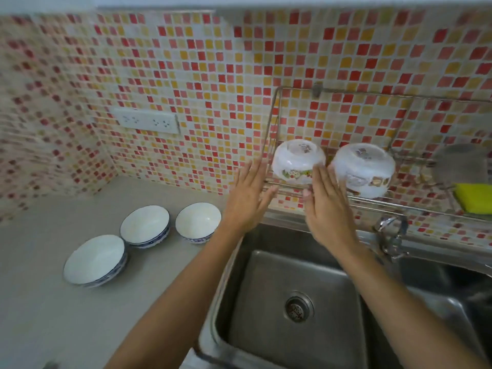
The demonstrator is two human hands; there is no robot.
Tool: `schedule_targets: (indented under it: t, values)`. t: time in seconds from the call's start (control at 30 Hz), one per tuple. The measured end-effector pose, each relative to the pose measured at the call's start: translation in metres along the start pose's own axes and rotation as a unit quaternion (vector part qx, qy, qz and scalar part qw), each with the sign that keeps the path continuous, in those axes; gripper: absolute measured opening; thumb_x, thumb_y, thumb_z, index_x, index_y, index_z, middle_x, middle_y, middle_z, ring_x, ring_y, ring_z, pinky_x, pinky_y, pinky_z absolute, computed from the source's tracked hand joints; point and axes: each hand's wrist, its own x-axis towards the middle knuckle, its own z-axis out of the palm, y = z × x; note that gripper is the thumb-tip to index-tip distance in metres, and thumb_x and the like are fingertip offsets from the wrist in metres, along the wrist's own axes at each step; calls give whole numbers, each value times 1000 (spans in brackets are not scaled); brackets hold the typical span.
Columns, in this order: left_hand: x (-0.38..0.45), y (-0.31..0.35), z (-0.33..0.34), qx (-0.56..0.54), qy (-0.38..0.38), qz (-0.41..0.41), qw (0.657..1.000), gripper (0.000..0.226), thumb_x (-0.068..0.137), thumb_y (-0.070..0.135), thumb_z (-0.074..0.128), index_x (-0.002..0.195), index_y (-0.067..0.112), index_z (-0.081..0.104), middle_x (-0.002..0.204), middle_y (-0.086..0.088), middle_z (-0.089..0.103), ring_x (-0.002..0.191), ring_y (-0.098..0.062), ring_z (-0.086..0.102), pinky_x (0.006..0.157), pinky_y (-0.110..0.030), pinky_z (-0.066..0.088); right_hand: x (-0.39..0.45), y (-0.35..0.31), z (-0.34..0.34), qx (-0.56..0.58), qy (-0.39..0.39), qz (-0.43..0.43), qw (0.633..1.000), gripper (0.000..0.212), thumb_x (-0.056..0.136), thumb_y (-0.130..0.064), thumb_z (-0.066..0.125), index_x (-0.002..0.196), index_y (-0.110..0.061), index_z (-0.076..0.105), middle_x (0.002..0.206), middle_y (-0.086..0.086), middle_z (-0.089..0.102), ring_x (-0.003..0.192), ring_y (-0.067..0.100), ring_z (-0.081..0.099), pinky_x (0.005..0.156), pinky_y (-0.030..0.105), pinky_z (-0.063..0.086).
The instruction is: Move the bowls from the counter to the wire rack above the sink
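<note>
Against a red-and-yellow tiled wall, two bowls (pixel 298 162) sit upturned on the rack (pixel 372 202) above the sink (pixel 290 302), three bowls (pixel 145 226) wait on the counter (pixel 53 302), and the left hand (pixel 247 198) and right hand (pixel 326 206) hover flat and empty by the rack.

Both bare forearms are reaching forward and up. The left hand (pixel 246 199) and right hand (pixel 328 209) are hanging flat-fingered, palms facing, gripping nothing.
</note>
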Motion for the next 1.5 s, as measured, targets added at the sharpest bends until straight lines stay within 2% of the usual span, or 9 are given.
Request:
schedule_targets:
  t: [0.1,0.23,0.4,0.63,0.73,1.03,1.13,1.3,1.5]
  values:
    - [-37,-69,-28,1,29,-55,998,64,98,50,29,152,19,14,161,1,9,148,-11,0,122,-39,0,-2,-64,40,46,-22,-72,996,55,103,-30,35,153,-10,22,161,5,20,151,18,6,123,41,5]
    - [-85,-166,-69,19,39,-174,984,61,98,49,32,150,19,22,160,-2,19,148,-20,12,120,-37,4,-7,-160,101,133,-82,-103,982,52,98,-36,48,143,-10,46,146,8,50,136,25,44,112,41,35]
    - [-152,-278,-101,8,76,-321,944,51,99,32,42,144,8,36,152,-13,34,142,-28,26,116,-37,18,-20,-256,194,220,-264,-16,939,37,95,-34,57,126,-13,61,115,7,70,105,25,64,88,36,51]
    - [-224,-374,-105,-74,96,-515,849,49,95,8,46,142,2,36,146,-19,39,135,-32,37,113,-37,27,-41,-320,303,185,-445,106,870,41,95,-49,49,83,-11,58,101,14,67,103,34,62,76,34,44]
    - [-237,-394,-97,-119,79,-565,812,52,94,14,51,141,-2,35,141,-24,44,130,-36,44,107,-38,33,-42,-333,329,192,-476,159,844,67,81,-69,44,104,-9,64,105,14,70,98,34,65,80,36,50]
    - [-236,-396,-93,-208,70,-604,767,34,93,3,41,124,1,52,126,-19,58,114,-34,54,89,-33,41,-40,-357,338,240,-484,236,808,23,88,-11,46,105,1,56,100,21,69,78,36,69,76,41,59]
    - [-240,-379,-99,-246,102,-597,757,32,90,7,41,121,9,51,114,-12,60,103,-30,55,80,-29,39,-46,-350,323,272,-464,256,803,29,89,-10,41,114,-1,52,106,20,67,58,26,67,62,33,58]
    - [-231,-337,-101,-374,129,-569,721,26,91,19,51,116,19,45,114,-2,58,95,-19,58,78,-36,50,-53,-317,284,327,-421,258,806,31,88,-11,40,116,-5,51,106,15,64,72,27,69,69,44,62]
    - [-190,-257,-82,-462,81,-515,718,38,94,41,49,126,23,39,115,7,55,96,-8,58,80,-40,55,-56,-246,215,303,-360,240,849,37,81,-23,39,113,-11,54,101,13,68,78,26,70,64,36,60]
